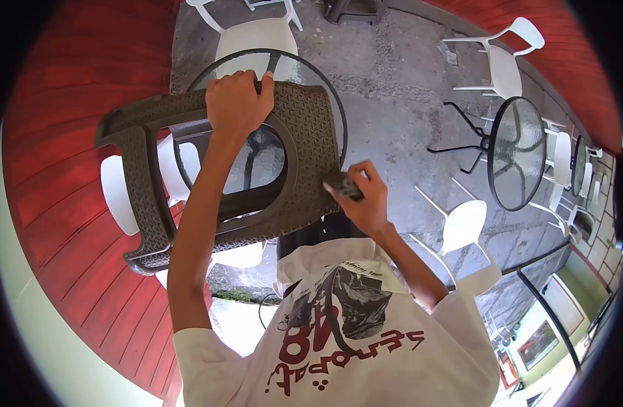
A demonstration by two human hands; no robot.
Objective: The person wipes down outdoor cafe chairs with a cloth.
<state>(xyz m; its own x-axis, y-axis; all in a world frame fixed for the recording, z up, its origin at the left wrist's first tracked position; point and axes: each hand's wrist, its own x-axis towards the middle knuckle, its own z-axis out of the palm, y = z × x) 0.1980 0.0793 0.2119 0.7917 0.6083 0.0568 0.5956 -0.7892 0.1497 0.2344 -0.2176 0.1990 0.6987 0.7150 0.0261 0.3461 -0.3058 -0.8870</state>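
A brown woven-pattern plastic chair (305, 122) lies tilted over a round glass table (318, 73). My left hand (238, 102) grips the chair's upper edge, its fingers wrapped over the rim. At the chair's right side, my right hand (366, 200) is closed around a small dark object (343, 185), which looks like a crumpled cloth or pad. That object touches or nearly touches the woven surface near the chair's right edge. What it is exactly cannot be made out.
White chairs (464, 226) stand to the right, near another round glass table (518, 152) with black legs. Behind the near table is a white chair (257, 37). A red plank wall (60, 169) runs along the left.
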